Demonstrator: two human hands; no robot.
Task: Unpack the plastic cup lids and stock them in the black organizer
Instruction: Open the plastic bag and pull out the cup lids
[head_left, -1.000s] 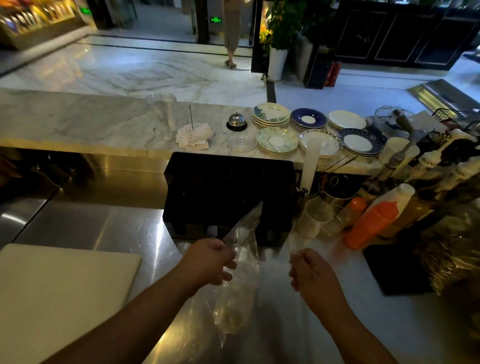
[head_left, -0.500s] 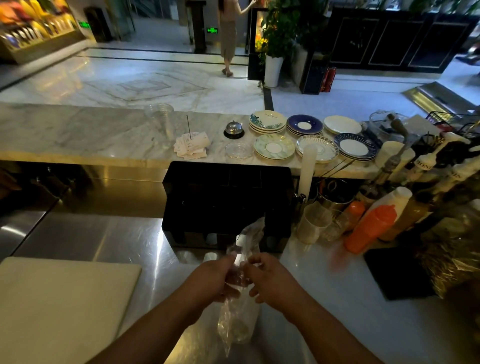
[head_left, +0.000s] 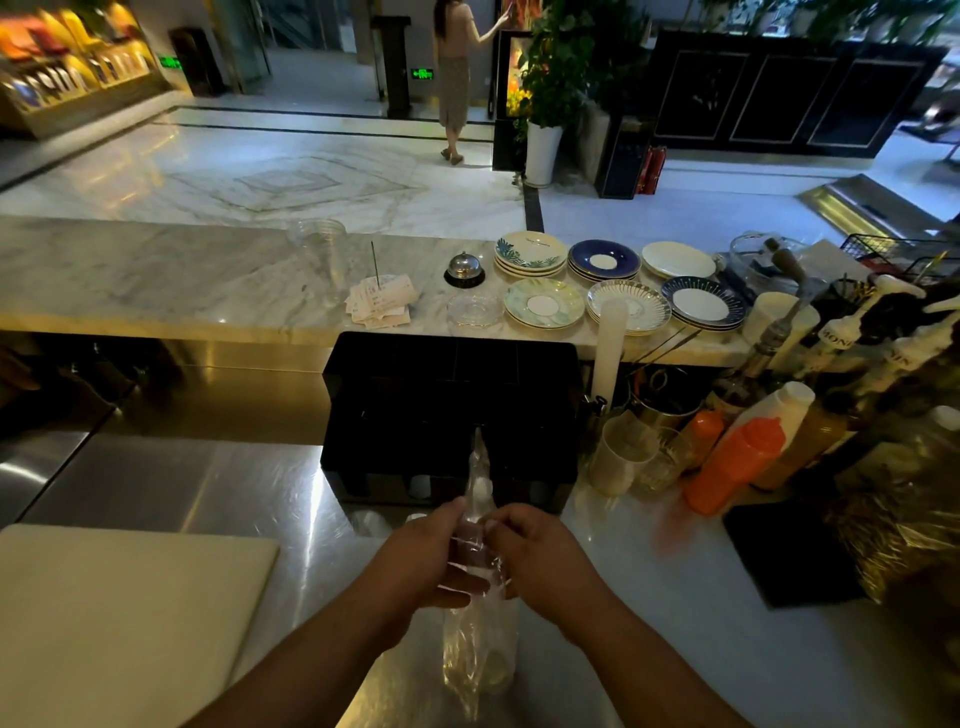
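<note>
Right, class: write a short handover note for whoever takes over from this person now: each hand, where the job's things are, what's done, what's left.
Left hand: grips the clear crinkled plastic bag below its twisted neck.
Right hand: pinches that neck from the other side.
Black plastic organizer: on the steel counter beyond the bag; its contents cannot be made out.
Done: bag in hand, apparently unopened.
Left: open it, stock its contents in the organizer.

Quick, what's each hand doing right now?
Left hand: closed, gripping the clear plastic bag.
Right hand: closed, pinching the same bag.
</note>
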